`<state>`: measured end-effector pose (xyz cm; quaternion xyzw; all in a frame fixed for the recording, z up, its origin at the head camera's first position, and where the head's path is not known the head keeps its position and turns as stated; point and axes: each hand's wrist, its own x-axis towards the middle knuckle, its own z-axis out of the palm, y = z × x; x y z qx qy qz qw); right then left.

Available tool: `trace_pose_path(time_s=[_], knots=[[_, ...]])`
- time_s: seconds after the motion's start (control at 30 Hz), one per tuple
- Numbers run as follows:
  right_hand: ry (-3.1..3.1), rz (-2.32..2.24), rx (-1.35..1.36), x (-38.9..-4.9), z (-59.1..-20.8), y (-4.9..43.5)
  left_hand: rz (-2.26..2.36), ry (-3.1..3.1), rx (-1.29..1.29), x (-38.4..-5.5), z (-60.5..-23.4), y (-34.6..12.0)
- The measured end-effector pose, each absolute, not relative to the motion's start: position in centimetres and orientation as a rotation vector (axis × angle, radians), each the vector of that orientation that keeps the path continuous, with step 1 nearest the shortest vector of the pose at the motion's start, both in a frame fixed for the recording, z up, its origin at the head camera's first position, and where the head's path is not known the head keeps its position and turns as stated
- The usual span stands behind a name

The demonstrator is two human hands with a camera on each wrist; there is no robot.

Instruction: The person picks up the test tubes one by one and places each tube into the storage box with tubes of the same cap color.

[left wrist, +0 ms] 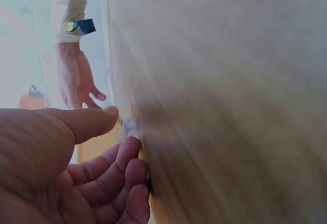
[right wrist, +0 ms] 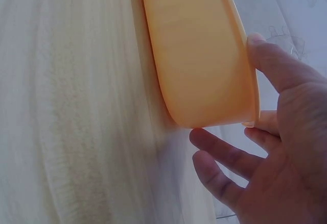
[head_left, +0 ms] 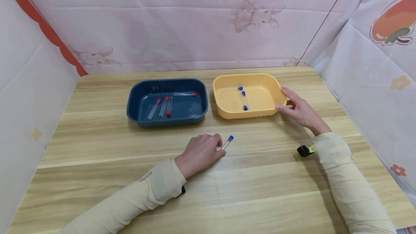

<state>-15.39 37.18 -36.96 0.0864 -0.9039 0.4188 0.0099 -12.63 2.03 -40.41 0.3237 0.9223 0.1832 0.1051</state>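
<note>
My left hand [head_left: 201, 152] pinches a clear test tube with a blue cap [head_left: 231, 138] between thumb and fingertips, low over the table in front of the trays. In the left wrist view the tube [left wrist: 127, 124] is blurred and mostly hidden by the fingers. My right hand [head_left: 300, 111] holds the right end of the yellow tray [head_left: 250, 114], thumb at the rim near the front corner and fingers along its side. Three blue-capped tubes [head_left: 243, 98] lie in that tray. To its left, a dark blue tray [head_left: 167, 122] contains several red-capped tubes [head_left: 154, 108].
The trays stand side by side near the back of the wood-grain table [head_left: 240, 190], with a narrow gap between them. Patterned cloth [head_left: 195, 31] hangs behind the table and along both sides. A black wrist camera [head_left: 304, 151] sticks out from the right sleeve.
</note>
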Motion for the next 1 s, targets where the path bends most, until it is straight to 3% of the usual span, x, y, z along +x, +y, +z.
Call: trace_pose_path(time_s=[0.17,0.5,1.0], knots=[[-2.827,1.31,0.26,-15.3,-37.0,37.3,0.522,2.643,1.042,-13.2,-40.3,2.0],[-2.826,1.332,0.266,-15.3,-37.0,37.4,0.476,2.359,1.506,-15.3,-40.1,2.5],[-2.823,1.329,0.272,-15.3,-36.8,37.1,0.221,2.147,1.762,-15.3,-40.5,5.4]])
